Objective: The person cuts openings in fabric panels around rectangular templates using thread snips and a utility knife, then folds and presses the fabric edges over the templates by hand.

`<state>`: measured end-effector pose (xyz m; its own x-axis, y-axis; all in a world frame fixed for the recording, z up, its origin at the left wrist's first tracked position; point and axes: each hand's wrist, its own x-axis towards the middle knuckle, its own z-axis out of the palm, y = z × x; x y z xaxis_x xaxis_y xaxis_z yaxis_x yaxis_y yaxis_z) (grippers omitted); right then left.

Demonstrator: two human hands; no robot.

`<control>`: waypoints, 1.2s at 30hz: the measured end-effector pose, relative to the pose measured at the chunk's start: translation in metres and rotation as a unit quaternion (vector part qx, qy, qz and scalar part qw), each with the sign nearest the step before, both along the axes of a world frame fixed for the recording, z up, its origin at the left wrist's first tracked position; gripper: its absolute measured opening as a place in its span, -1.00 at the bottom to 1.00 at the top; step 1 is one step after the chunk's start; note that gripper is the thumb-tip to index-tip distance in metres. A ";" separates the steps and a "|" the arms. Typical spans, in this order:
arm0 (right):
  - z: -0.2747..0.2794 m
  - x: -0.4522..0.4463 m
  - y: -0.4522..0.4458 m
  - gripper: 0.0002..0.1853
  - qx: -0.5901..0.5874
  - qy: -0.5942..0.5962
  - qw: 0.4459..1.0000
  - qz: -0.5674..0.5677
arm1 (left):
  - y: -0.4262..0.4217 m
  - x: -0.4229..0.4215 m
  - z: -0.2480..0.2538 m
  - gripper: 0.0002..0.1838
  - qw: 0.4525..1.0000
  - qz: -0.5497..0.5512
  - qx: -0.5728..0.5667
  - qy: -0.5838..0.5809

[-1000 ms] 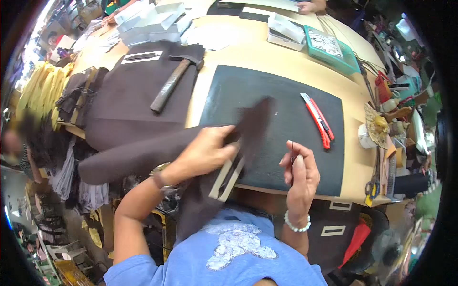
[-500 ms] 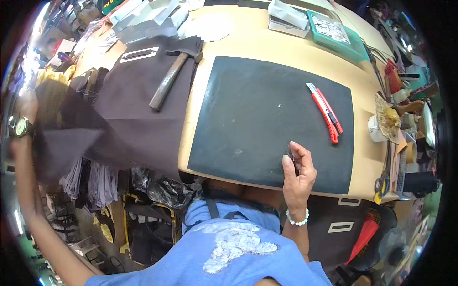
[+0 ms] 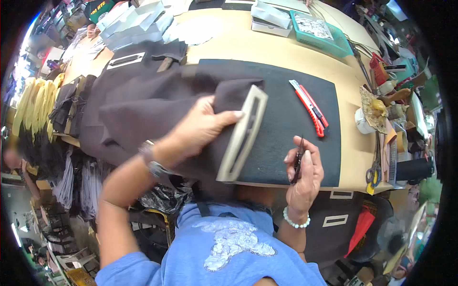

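My left hand [image 3: 200, 124] grips a dark brown cloth piece [image 3: 143, 114], thumb on top near a cream rectangular frame [image 3: 243, 133] with a long slot. The cloth hangs over the left part of the black cutting mat [image 3: 267, 162] and hides most of the hammer [image 3: 165, 64]. In my right hand [image 3: 305, 176], at the mat's front edge, is a small dark pointed tool [image 3: 298, 162], resembling thread snips; the fingers partly cover it. Beyond that hand lies a red utility knife [image 3: 310, 108], its blade end pointing away.
Pale boxes [image 3: 136, 24] and a teal basket [image 3: 324, 38] stand at the table's back. Scissors [image 3: 373, 177] hang at the right edge, below a white pot [image 3: 365, 120]. Yellow and dark bundles [image 3: 36, 107] hang at left. More framed dark cloth [image 3: 329, 233] lies below the right edge.
My left hand has swung from the far left onto the mat, carrying the cloth, which now covers most of the hammer. My right hand has turned, showing the dark tool more clearly.
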<state>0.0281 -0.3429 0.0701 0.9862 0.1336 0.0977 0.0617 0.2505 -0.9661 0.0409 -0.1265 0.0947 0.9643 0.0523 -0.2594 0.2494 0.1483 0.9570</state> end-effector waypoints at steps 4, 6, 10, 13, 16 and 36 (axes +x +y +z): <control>0.009 -0.009 0.012 -0.68 0.055 0.000 0.998 0.038 | -0.048 -0.015 -0.033 -0.74 0.969 0.094 -0.222 -0.059; 0.001 -0.008 0.027 -0.70 0.056 0.030 0.994 0.091 | -0.056 -0.028 -0.048 -0.75 0.954 0.148 -0.254 -0.055; -0.038 -0.010 0.041 -0.72 -0.008 0.107 0.990 0.093 | -0.050 -0.043 -0.059 -0.76 0.947 0.203 -0.244 -0.052; -0.041 -0.015 0.043 -0.74 -0.058 0.070 0.991 0.098 | -0.039 -0.036 -0.051 -0.78 0.966 0.173 -0.163 -0.104; -0.037 -0.014 0.044 -0.78 -0.026 0.101 0.990 0.096 | -0.033 -0.026 -0.050 -0.84 0.966 0.167 -0.165 -0.112; -0.012 -0.002 0.044 -0.83 0.032 0.160 0.978 0.127 | -0.034 -0.035 -0.048 -0.84 0.963 0.152 -0.140 -0.171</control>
<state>0.0258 -0.2989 0.0581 0.9036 0.3816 -0.1947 -0.3131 0.2783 -0.9080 0.0058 -0.1607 0.0465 0.9469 0.3205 0.0266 -0.1699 0.4283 0.8875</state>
